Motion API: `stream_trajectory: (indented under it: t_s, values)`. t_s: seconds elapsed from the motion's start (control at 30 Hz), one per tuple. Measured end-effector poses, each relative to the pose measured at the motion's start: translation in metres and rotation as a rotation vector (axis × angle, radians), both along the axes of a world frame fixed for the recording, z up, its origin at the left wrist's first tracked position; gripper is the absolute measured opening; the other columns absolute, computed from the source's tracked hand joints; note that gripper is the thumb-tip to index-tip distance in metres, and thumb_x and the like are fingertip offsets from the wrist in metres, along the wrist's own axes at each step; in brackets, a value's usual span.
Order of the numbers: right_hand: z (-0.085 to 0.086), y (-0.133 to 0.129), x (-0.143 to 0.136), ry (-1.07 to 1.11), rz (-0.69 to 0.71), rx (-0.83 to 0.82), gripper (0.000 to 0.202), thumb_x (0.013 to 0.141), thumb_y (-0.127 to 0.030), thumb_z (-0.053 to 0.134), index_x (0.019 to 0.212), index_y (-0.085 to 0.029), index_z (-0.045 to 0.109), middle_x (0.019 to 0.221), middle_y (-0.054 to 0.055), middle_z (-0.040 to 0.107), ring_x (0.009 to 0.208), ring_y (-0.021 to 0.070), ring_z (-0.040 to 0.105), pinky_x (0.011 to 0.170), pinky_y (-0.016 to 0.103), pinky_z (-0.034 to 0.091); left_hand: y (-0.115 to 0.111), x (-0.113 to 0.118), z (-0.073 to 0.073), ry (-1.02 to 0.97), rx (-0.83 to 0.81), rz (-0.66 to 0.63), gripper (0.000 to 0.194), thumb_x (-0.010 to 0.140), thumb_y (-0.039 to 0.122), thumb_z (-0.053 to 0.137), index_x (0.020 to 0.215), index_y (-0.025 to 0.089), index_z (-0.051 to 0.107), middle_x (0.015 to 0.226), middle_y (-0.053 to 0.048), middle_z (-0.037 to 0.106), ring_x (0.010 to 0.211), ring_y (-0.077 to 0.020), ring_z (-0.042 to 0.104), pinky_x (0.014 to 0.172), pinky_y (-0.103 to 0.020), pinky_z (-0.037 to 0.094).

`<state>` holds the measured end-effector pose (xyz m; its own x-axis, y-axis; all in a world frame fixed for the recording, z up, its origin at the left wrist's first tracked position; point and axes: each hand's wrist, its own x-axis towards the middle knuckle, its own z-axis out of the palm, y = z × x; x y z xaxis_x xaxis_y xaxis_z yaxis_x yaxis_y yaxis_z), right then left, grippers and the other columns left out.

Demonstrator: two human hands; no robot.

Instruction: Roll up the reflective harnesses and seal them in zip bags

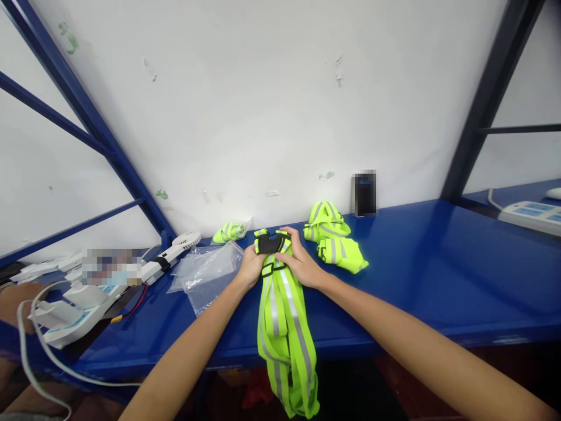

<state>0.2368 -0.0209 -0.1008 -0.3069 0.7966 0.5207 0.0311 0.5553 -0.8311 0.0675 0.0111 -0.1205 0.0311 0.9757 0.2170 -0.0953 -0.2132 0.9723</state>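
Note:
A neon yellow reflective strap harness [295, 327] with silver stripes hangs in loops from both hands, over the front edge of the blue table. Its black plastic buckle [272, 243] is held up between them. My left hand [250, 264] is closed on the buckle's left side. On the right side, my right hand [300, 257] grips buckle and webbing, thumb in front. Behind my right hand lie two bundles of the same yellow webbing, one looped [326, 221] and one rolled [342, 254].
Clear plastic bags [210, 272] lie left of my hands, beside a bagged yellow bundle [229, 232]. A white handheld fan [186, 240], a power strip [83, 316] and cables crowd the left. A dark upright box [365, 194] stands by the wall; another power strip [532, 215] is far right.

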Motion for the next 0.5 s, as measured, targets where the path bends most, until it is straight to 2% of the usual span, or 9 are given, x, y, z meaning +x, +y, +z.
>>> stream_trajectory:
  t_s: [0.13, 0.23, 0.3, 0.4, 0.5]
  values:
    - [-0.005, 0.009, 0.000, 0.044, 0.007, -0.007, 0.046, 0.089, -0.027, 0.049, 0.132, -0.024, 0.032, 0.125, 0.007, 0.053, 0.113, 0.0196, 0.053, 0.103, 0.037, 0.038, -0.001, 0.002, 0.002, -0.043, 0.011, -0.002, 0.033, 0.061, 0.024, 0.077, 0.091, 0.012, 0.071, 0.082, -0.005, 0.073, 0.070, -0.0178, 0.065, 0.070, -0.029, 0.050]
    - [-0.012, 0.019, -0.002, 0.137, 0.058, -0.056, 0.054, 0.087, -0.027, 0.054, 0.135, -0.024, 0.031, 0.130, 0.008, 0.051, 0.121, 0.0198, 0.050, 0.107, 0.038, 0.037, -0.002, 0.005, 0.005, 0.031, 0.114, 0.050, 0.031, 0.065, 0.026, 0.074, 0.093, 0.013, 0.070, 0.089, -0.005, 0.073, 0.079, -0.0190, 0.065, 0.079, -0.031, 0.049]
    - [-0.016, 0.024, -0.004, 0.233, 0.109, -0.164, 0.062, 0.085, -0.027, 0.057, 0.140, -0.025, 0.028, 0.131, 0.008, 0.053, 0.124, 0.0206, 0.050, 0.106, 0.040, 0.039, -0.003, 0.006, 0.007, 0.114, 0.193, 0.098, 0.027, 0.069, 0.027, 0.070, 0.092, 0.013, 0.070, 0.093, -0.006, 0.073, 0.085, -0.0198, 0.064, 0.083, -0.031, 0.048]
    - [-0.016, 0.024, -0.008, 0.383, 0.161, -0.383, 0.073, 0.082, -0.025, 0.060, 0.144, -0.027, 0.023, 0.122, 0.006, 0.062, 0.115, 0.0218, 0.059, 0.099, 0.042, 0.046, -0.006, 0.008, 0.011, 0.170, 0.228, 0.117, 0.024, 0.073, 0.030, 0.064, 0.090, 0.014, 0.069, 0.096, -0.006, 0.071, 0.091, -0.0208, 0.062, 0.087, -0.032, 0.046]
    - [-0.012, 0.020, -0.010, 0.447, 0.179, -0.476, 0.062, 0.080, -0.025, 0.063, 0.136, -0.024, 0.036, 0.106, 0.005, 0.069, 0.100, 0.0227, 0.066, 0.092, 0.043, 0.052, -0.009, 0.007, 0.012, 0.158, 0.150, 0.148, 0.022, 0.072, 0.031, 0.061, 0.086, 0.016, 0.068, 0.097, -0.005, 0.070, 0.097, -0.0222, 0.060, 0.090, -0.032, 0.044]
